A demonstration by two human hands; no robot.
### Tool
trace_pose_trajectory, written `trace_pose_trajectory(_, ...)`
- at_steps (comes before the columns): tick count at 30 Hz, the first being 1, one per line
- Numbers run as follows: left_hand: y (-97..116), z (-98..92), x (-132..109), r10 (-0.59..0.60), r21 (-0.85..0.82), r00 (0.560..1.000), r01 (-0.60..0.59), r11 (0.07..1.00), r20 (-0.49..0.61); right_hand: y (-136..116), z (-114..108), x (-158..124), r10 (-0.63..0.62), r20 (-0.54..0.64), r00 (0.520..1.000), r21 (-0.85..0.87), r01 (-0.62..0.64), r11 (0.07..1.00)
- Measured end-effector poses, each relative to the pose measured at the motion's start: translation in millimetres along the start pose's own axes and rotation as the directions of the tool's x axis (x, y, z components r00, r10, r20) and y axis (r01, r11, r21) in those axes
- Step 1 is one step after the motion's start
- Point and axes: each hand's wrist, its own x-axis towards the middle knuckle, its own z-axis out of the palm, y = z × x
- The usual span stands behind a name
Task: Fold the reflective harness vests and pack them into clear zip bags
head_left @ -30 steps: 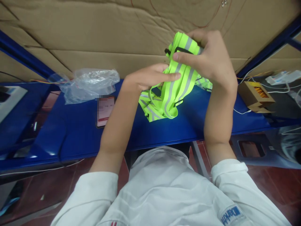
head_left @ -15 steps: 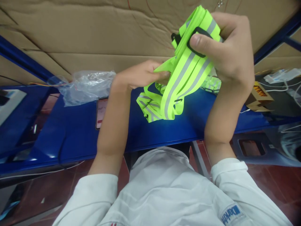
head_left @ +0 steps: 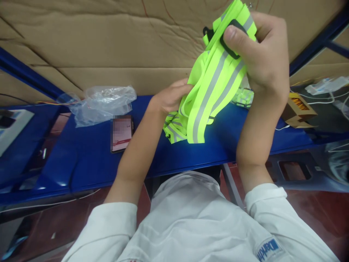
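Observation:
A neon-yellow reflective strap vest (head_left: 209,91) with grey stripes hangs bunched above the blue table (head_left: 89,160). My right hand (head_left: 261,54) is raised high and closed round its top end, thumb pressed on a black buckle (head_left: 231,38). My left hand (head_left: 170,98) is lower, fingers curled into the straps at mid-height. The vest's lower loops trail down onto the table top.
A phone (head_left: 121,133) lies face up on the table left of my left forearm. A crumpled clear plastic bag (head_left: 103,103) sits behind it. A small open cardboard box (head_left: 298,111) and white cables are at the right. Brown cardboard (head_left: 109,43) lines the back.
My right hand has lifted the vest's top end upward and to the right. My left hand has slid down the straps and closed on them.

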Motion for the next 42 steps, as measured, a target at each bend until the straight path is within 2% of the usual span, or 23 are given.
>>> trace_pose_trajectory(5,20,3.9,-6,0.093,0.077,0.991,-0.101,0.992,0.093,-9,-2,-2,-0.026,0.046,0.999,-0.177,0.034,0.984)
trace_pose_trajectory(9,34,4.1,-16,0.108,0.321,0.976,-0.166,0.932,0.191,-10,-8,-1,-0.036,0.029,0.999,-0.288,0.043,0.957)
trace_pose_trajectory(12,38,4.2,-18,0.11,0.423,0.961,-0.213,0.881,0.255,-10,-15,-1,-0.025,-0.003,1.0,-0.319,0.023,0.947)
trace_pose_trajectory(14,37,5.5,-15,0.137,0.428,0.951,-0.251,0.868,0.278,-10,-18,-2,-0.037,-0.038,0.999,-0.303,0.024,0.953)
trace_pose_trajectory(18,29,10.5,-8,0.252,0.29,0.914,-0.346,0.892,0.318,-7,-13,-2,-0.078,-0.072,0.994,-0.275,0.056,0.96)
trace_pose_trajectory(22,28,15.7,-6,0.263,0.367,0.921,-0.359,0.858,0.287,-6,1,-1,-0.103,0.039,0.994,-0.371,0.11,0.922)
trace_pose_trajectory(27,39,18.5,-9,0.368,0.424,0.894,-0.446,0.789,0.255,-11,8,-2,-0.162,0.207,0.965,-0.434,0.239,0.869)
trace_pose_trajectory(29,42,17.2,-10,0.334,0.468,0.913,-0.408,0.784,0.236,-14,8,-4,-0.19,0.24,0.952,-0.413,0.278,0.868)
trace_pose_trajectory(33,36,16.1,-10,0.159,0.536,0.967,-0.242,0.809,0.197,-18,11,-5,-0.235,0.239,0.942,-0.381,0.314,0.87)
trace_pose_trajectory(37,23,23.9,-8,0.072,0.408,0.968,-0.168,0.897,0.241,-15,13,-5,-0.23,0.224,0.947,-0.389,0.303,0.87)
trace_pose_trajectory(42,11,30.8,-6,0.042,0.309,0.979,-0.104,0.945,0.201,-17,13,-6,-0.222,0.203,0.954,-0.398,0.287,0.871)
